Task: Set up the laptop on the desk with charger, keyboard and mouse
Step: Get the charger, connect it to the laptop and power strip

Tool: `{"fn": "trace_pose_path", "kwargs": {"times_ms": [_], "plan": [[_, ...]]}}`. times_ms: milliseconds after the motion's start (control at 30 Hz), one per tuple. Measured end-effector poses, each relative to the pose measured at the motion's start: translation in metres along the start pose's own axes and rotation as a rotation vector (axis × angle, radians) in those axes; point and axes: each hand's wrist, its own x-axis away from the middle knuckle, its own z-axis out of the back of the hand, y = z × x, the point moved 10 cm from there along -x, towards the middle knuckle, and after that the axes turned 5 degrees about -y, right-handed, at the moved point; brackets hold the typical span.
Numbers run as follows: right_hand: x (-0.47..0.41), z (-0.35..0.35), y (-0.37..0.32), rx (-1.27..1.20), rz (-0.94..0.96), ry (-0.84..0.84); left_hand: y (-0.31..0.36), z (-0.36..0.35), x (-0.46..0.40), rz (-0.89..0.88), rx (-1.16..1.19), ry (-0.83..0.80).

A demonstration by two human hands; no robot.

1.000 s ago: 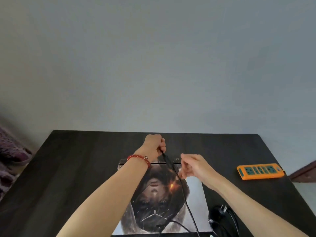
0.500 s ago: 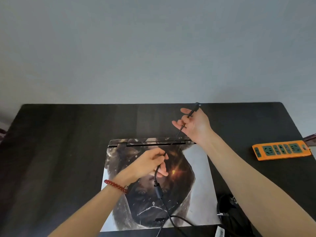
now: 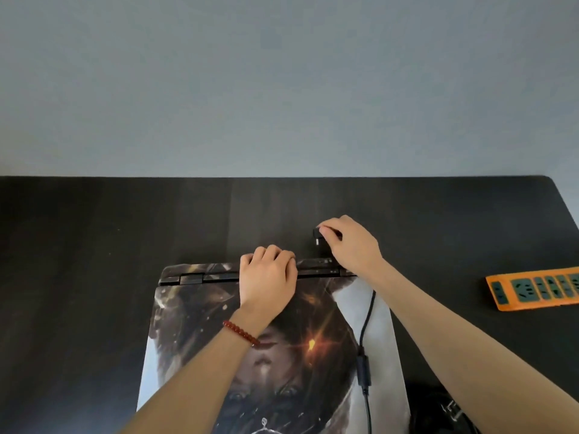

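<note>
A closed laptop [image 3: 194, 314] with a printed picture on its lid lies on the dark desk [image 3: 94, 245], hinge edge away from me. My left hand [image 3: 266, 277] rests curled over the middle of that hinge edge. My right hand [image 3: 351, 242] is just behind the laptop's back right corner, pinching the black charger plug [image 3: 318, 235]. The black charger cable [image 3: 365, 327] runs from under that wrist down across the lid, with a thick ferrite block [image 3: 363, 369] on it.
An orange power strip [image 3: 532, 288] with green sockets lies at the desk's right edge. A black heap of cable, likely the charger brick [image 3: 445, 408], sits at the lower right beside the laptop. A grey wall stands behind the desk.
My right hand came down from raised above the desk to behind the laptop's rear edge with the plug. My left hand let go of the cable and moved onto the hinge edge.
</note>
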Motion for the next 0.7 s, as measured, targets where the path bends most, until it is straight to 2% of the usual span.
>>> {"fn": "trace_pose_path", "kwargs": {"times_ms": [133, 333, 700], "plan": [[0.0, -0.011, -0.008, 0.052, 0.112, -0.05, 0.004, 0.005, 0.004, -0.064, -0.002, 0.093], [-0.003, -0.01, -0.006, 0.096, 0.079, 0.005, 0.021, 0.0, -0.001, -0.137, 0.03, 0.037], [-0.002, -0.027, -0.008, 0.082, 0.073, -0.097, 0.009, 0.009, 0.005, -0.02, 0.114, 0.139]]}}
